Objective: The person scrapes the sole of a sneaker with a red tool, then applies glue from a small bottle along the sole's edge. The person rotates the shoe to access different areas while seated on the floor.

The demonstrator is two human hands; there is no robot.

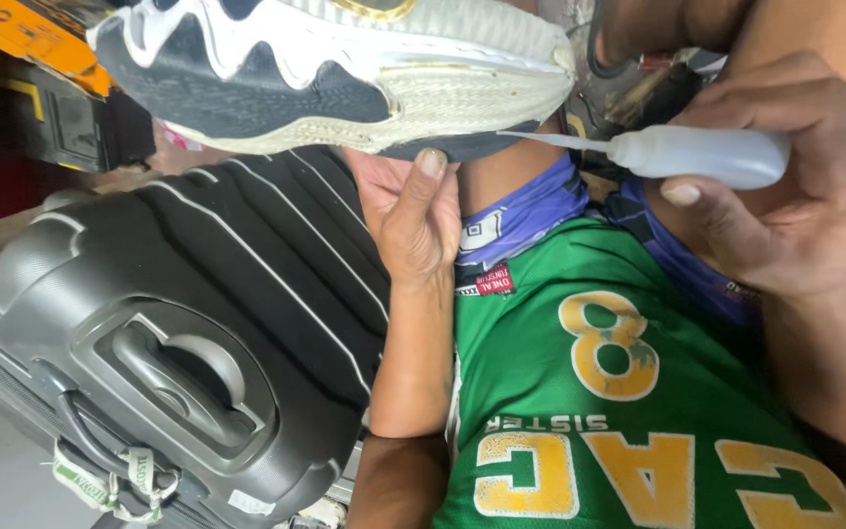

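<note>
**Nozzle at the Sole Seam**

The left hand (413, 211) holds up a white and navy sports shoe (335, 73) from beneath, its fingers grasping the shoe at the sole's edge, the thumb pressed against the dark underside near the tip. The shoe lies on its side across the top of the view, its cream-coloured sole facing down toward the person's lap.

The right hand (795, 196) is clenched around a small white squeeze bottle (702, 155), with the thumb lying under the bottle's body. The bottle's long thin nozzle points left, and its tip touches the seam where the sole meets the upper, just beside the left thumb.

Below both hands lies a green jersey (619, 392) with yellow lettering and a purple collar. To the left stands a dark grey hard-shell suitcase (178, 323) with ribbed lines, a recessed handle and a green and white tag. An orange and black box (41, 59) sits in the upper left corner, behind the shoe's heel.
</note>
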